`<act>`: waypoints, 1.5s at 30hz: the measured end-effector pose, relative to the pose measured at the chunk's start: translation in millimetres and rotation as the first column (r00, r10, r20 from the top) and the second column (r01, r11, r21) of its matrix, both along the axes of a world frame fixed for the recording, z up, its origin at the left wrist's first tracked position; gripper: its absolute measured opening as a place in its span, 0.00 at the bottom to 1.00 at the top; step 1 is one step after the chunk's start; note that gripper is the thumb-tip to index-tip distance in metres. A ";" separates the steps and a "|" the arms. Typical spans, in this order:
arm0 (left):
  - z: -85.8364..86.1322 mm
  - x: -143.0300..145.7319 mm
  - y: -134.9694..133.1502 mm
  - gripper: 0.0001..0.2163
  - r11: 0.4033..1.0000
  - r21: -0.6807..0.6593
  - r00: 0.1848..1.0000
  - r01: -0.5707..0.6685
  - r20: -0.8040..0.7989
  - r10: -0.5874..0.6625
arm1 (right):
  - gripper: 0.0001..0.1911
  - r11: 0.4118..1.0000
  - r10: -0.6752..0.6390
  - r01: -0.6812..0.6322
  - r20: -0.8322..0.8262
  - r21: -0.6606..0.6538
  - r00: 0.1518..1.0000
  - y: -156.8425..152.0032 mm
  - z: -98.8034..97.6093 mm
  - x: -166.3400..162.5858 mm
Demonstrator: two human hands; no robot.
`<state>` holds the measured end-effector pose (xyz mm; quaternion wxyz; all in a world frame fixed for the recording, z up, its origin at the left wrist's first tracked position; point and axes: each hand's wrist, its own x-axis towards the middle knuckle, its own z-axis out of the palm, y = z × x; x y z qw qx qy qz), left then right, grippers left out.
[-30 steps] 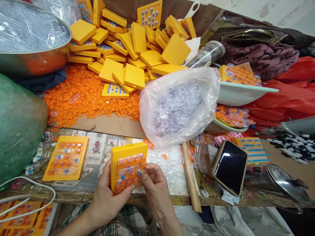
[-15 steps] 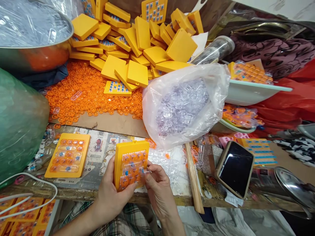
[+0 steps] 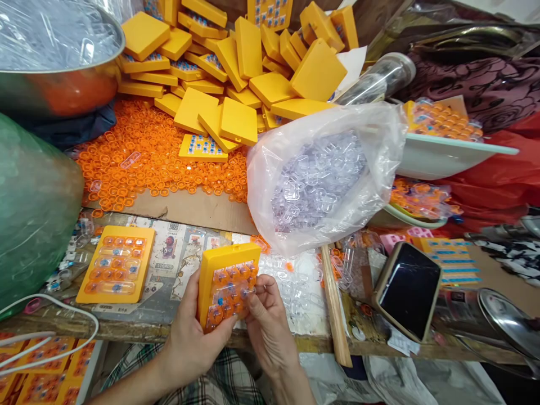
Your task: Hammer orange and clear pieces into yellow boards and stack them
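My left hand (image 3: pixel 192 332) grips a yellow plastic panel (image 3: pixel 206 281) by its left side and lower edge, tilted up above the bench. Rows of orange-rimmed clear caps cover its face, with a few longer clear ones and spots of blue. At the panel's right edge is my right hand (image 3: pixel 270 329), thumb on or near the caps and fingers curled together; whatever is pinched there is hidden. To the left, a similar capped yellow panel (image 3: pixel 145 247) lies flat on the bench. Loose clear caps (image 3: pixel 299 292) are scattered right of my hands.
A pile of yellow panels (image 3: pixel 240 121) rests behind orange rings (image 3: pixel 156 157). An open plastic bag (image 3: pixel 324 180) holds clear caps. Right of it are a wooden handle (image 3: pixel 335 309), a phone (image 3: pixel 407 289) and a pale basin (image 3: pixel 442 157). A white cable (image 3: pixel 80 312) crosses the left edge.
The clear piece seen at my right fingertips before is no longer distinct there. The thumb now sits against the panel's right edge. The view has shifted slightly.
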<state>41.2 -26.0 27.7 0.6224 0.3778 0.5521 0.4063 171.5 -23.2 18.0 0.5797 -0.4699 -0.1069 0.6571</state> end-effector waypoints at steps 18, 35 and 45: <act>-9.7 4.1 -12.2 0.28 0.994 0.104 0.985 -0.043 -0.161 0.060 | 0.15 0.994 -0.063 0.023 0.388 0.106 0.919 -6.2 -9.3 -12.3; 9.1 0.5 18.9 0.34 0.956 -0.265 0.879 0.125 0.476 0.017 | 0.14 0.973 -0.078 -0.225 0.988 0.046 -0.135 18.7 -9.3 136.3; 6.0 -3.2 15.3 0.29 0.961 -0.180 0.829 0.209 0.554 -0.077 | 0.11 0.814 -0.107 -0.538 0.967 0.220 0.233 0.8 35.9 28.9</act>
